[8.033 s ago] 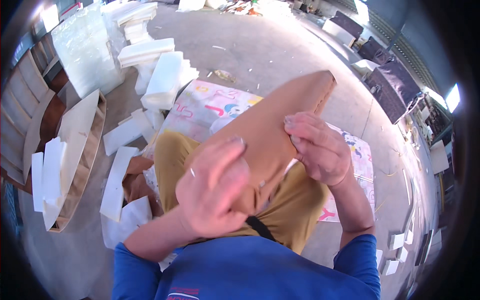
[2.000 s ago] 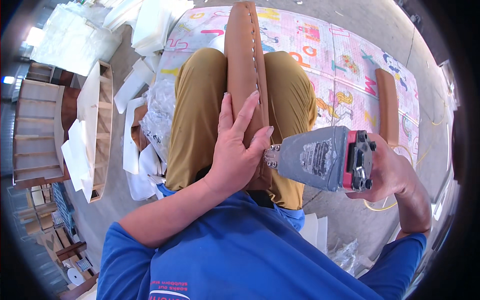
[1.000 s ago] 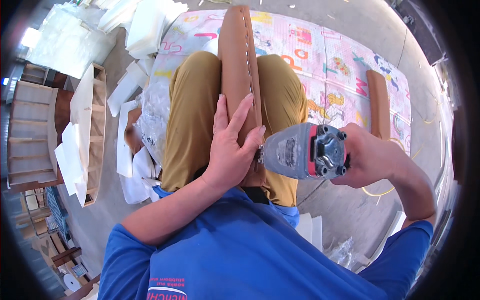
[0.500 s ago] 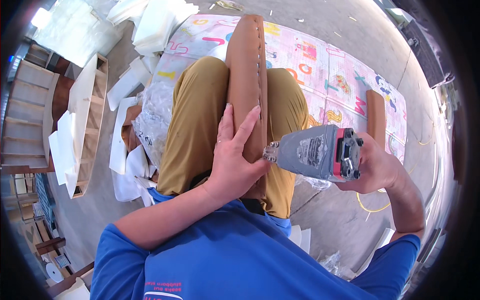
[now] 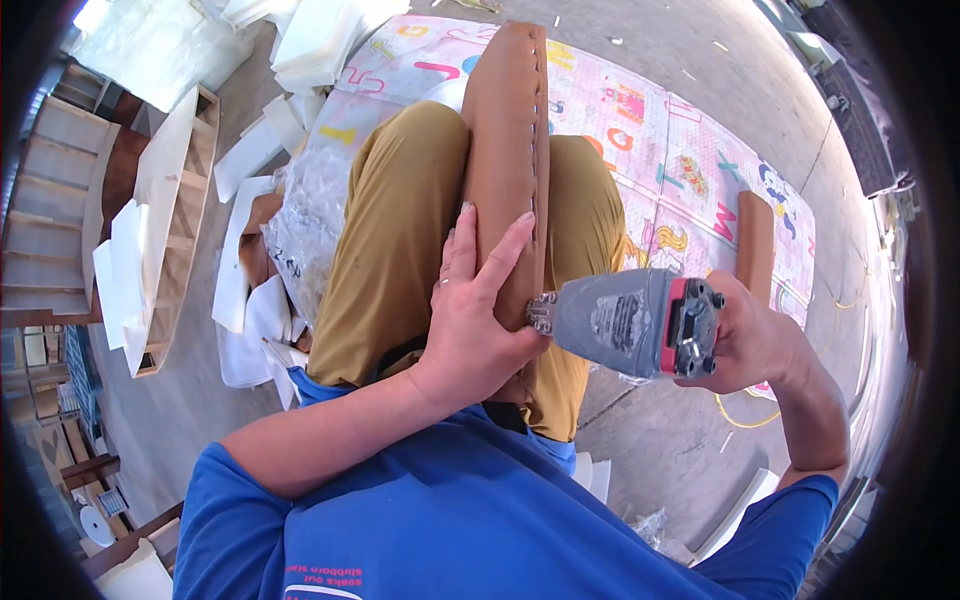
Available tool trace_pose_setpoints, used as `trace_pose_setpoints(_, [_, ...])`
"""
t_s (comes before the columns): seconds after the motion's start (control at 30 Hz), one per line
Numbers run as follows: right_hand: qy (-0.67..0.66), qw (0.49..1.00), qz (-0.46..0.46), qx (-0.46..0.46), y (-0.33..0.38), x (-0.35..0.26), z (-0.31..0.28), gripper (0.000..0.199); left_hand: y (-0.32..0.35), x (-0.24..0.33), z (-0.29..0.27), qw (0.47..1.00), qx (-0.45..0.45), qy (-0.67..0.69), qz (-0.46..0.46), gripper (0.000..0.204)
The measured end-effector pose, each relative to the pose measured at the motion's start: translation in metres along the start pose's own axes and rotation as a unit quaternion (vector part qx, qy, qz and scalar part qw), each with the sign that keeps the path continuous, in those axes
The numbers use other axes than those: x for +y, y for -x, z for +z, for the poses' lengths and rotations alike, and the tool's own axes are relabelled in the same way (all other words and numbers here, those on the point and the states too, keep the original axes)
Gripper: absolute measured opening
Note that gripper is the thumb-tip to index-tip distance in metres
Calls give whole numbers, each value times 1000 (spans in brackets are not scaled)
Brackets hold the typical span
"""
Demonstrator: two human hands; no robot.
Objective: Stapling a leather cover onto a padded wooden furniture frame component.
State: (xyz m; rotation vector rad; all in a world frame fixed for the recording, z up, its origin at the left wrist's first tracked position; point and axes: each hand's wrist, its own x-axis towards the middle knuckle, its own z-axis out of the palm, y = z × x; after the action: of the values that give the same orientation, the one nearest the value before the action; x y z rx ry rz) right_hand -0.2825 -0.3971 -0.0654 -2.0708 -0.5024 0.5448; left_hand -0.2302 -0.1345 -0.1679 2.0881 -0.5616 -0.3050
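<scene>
A long, narrow panel wrapped in brown leather-like covering (image 5: 502, 140) lies lengthwise between my thighs, its far end pointing away from me. Staples or stitches run in a line along its right edge. My left hand (image 5: 480, 300) rests on its near part, fingers stretched and spread across the covering, thumb by the right edge. A grey and red staple gun (image 5: 610, 318) is gripped in my right hand (image 5: 745, 335). Its metal nose meets the panel's right edge beside my left thumb. Whether the trigger is pressed is hidden.
In front lies a pink mat with printed letters and pictures (image 5: 640, 150), with another brown covered piece (image 5: 755, 235) on its right side. Wooden frames (image 5: 178, 240), white foam sheets (image 5: 255, 150) and clear plastic wrap (image 5: 310, 220) lie to the left. A yellow hose (image 5: 745, 422) curves over the floor at right.
The panel's far end has shifted slightly right in the view, as the view itself moves a little. Both hands and the staple gun keep nearly the same places on the panel.
</scene>
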Motion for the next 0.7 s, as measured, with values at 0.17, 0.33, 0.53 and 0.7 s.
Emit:
trace_pose_setpoints(0.17, [10,1000,17,0,-7,0,6,36,1,1,0,1000,1,0,-5,96])
trace_pose_setpoints(0.33, [-14,998,67,-6,-4,-1,4,37,-4,-1,-7,1000,-19,7,7,100])
trace_pose_setpoints(0.53, [38,991,8,126,12,5,-4,26,-2,-8,-24,987,-57,148,35,84])
trace_pose_setpoints(0.7, [-27,984,84,156,9,-4,-6,22,-13,-23,-26,940,-22,330,-87,54])
